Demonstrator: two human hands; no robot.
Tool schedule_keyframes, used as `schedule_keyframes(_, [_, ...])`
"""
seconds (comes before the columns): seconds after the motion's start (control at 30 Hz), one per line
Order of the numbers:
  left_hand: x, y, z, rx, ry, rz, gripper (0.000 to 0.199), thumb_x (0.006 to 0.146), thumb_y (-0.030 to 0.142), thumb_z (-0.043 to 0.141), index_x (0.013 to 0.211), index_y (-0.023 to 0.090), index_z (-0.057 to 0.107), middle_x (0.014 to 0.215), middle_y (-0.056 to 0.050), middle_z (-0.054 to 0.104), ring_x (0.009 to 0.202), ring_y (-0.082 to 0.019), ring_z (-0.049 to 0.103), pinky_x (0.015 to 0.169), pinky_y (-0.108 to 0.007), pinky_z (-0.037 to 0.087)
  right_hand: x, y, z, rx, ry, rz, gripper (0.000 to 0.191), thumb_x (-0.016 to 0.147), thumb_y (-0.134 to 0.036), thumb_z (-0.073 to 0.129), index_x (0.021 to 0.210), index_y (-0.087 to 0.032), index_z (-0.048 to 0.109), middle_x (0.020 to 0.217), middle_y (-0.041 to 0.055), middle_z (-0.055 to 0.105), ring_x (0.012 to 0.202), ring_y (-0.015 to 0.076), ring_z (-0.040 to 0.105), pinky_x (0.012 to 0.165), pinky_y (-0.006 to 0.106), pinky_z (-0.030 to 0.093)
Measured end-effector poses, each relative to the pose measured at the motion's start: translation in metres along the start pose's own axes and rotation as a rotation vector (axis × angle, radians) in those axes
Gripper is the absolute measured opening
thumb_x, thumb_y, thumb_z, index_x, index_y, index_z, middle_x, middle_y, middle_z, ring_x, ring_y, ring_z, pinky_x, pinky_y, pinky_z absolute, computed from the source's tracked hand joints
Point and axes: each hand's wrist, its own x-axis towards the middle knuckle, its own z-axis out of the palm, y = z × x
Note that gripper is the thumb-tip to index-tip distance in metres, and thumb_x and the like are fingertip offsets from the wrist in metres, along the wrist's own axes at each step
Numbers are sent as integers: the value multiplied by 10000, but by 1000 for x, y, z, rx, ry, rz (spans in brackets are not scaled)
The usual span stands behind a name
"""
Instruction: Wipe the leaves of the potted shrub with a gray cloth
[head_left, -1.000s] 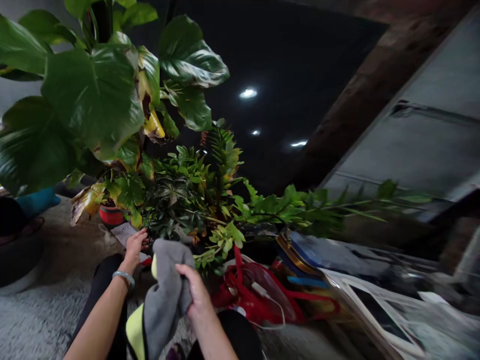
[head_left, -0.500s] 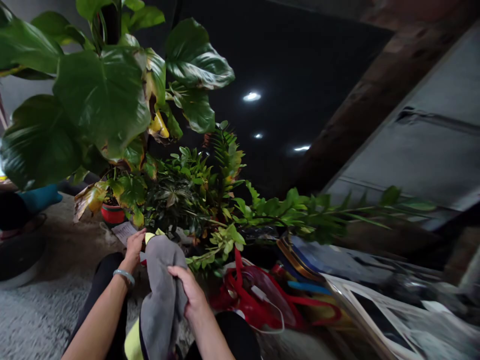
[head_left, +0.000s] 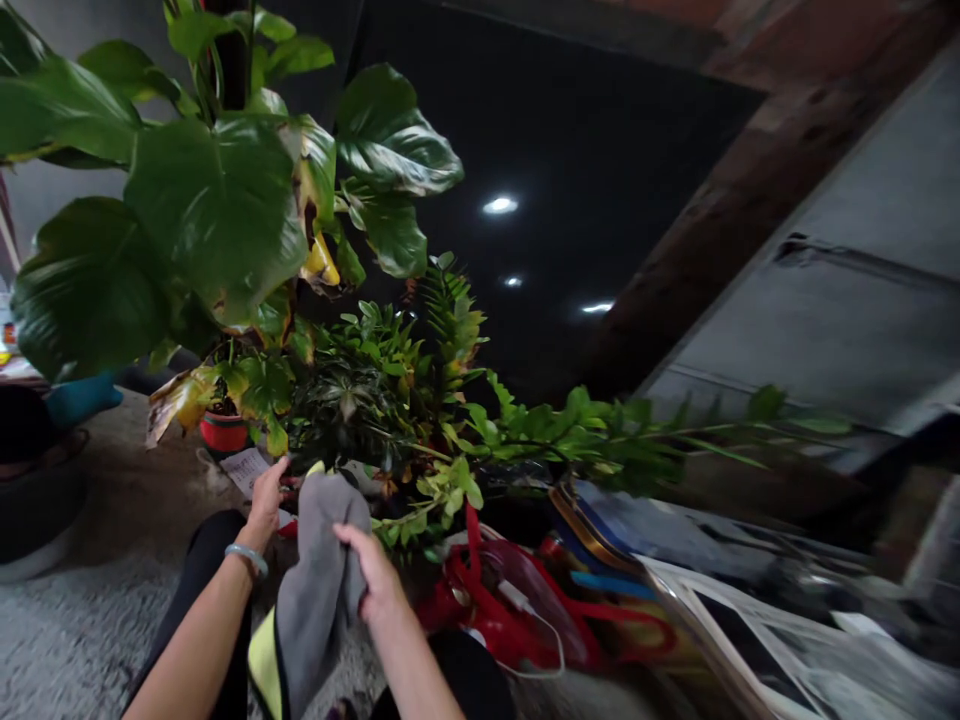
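A grey cloth (head_left: pixel 319 580) with a yellow-green underside and dark edging hangs down between my arms. My right hand (head_left: pixel 379 575) grips its right side, thumb on top and the other fingers hidden behind the fabric. Just left of the cloth's top is my left hand (head_left: pixel 267 505), a pale bracelet (head_left: pixel 248 558) on its wrist. Its fingers are partly apart, with a narrow gap between them and the cloth. A paper with writing (head_left: pixel 244 470) lies beyond the left hand, near a red plant pot (head_left: pixel 223 432).
A large-leaved plant (head_left: pixel 217 210) rises at the left, with smaller leafy plants (head_left: pixel 375 350) behind the cloth. At right are a red bag (head_left: pixel 480 600) with a white cable (head_left: pixel 559 640) and piled flat items (head_left: pixel 720 620). A dark glossy panel (head_left: pixel 555 130) stands behind.
My left hand has come away from the cloth's yellow-green top corner. The cloth's top has folded over slightly to the right, still in my right hand. The view has shifted a little.
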Motion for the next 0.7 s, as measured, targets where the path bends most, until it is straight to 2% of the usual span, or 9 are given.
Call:
schedule_keyframes(0.07, [1, 1, -1, -16, 7, 20, 438, 628, 472, 814, 909, 141, 757, 1001, -102, 737, 713, -165, 626, 550, -253, 479, -13, 28, -9, -49, 37, 36, 294, 454, -277, 800, 699, -200, 657, 537, -6, 690, 615, 257, 714, 637, 359, 582])
schedule_keyframes(0.17, [3, 3, -3, 21, 12, 74, 478, 595, 473, 824, 943, 154, 749, 1104, -116, 707, 767, -173, 627, 553, -247, 486, -27, 36, -21, -70, 76, 20, 326, 452, -303, 787, 734, -199, 662, 572, -11, 708, 590, 234, 688, 615, 338, 556])
schedule_keyframes(0.33, [8, 7, -1, 56, 50, 187, 471, 564, 488, 835, 910, 192, 713, 1000, -83, 678, 807, -168, 605, 549, -203, 461, -31, 29, -30, -90, 101, 34, 385, 430, -337, 776, 767, -186, 665, 574, 5, 705, 600, 243, 674, 596, 333, 527])
schedule_keyframes(0.5, [21, 14, 5, 101, 41, 296, 448, 561, 523, 799, 821, 176, 688, 840, -31, 639, 729, -150, 554, 560, -223, 468, -39, 32, -30, -104, 119, 11, 383, 441, -310, 790, 784, -189, 670, 597, 1, 707, 622, 232, 664, 596, 326, 532])
schedule_keyframes(0.6, [28, 20, -3, 144, 218, 262, 288, 671, 440, 727, 755, 179, 640, 721, 16, 583, 650, -127, 511, 554, -222, 437, -54, 12, -18, -129, 3, -48, 344, 481, -255, 804, 800, -188, 694, 663, 8, 737, 660, 219, 677, 625, 311, 543])
schedule_keyframes(0.67, [30, 27, -14, 157, 351, 208, 179, 772, 364, 635, 735, 193, 600, 631, 39, 516, 607, -129, 493, 547, -230, 420, -62, -12, 0, -131, -176, -110, 331, 507, -233, 800, 822, -177, 718, 688, 16, 747, 669, 223, 684, 631, 310, 543])
schedule_keyframes(0.7, [31, 31, -20, 162, 375, 184, 159, 808, 336, 596, 727, 200, 587, 595, 42, 486, 597, -139, 497, 545, -241, 419, -64, -24, 11, -128, -267, -148, 336, 512, -230, 798, 835, -168, 729, 694, 21, 750, 666, 227, 685, 624, 312, 541])
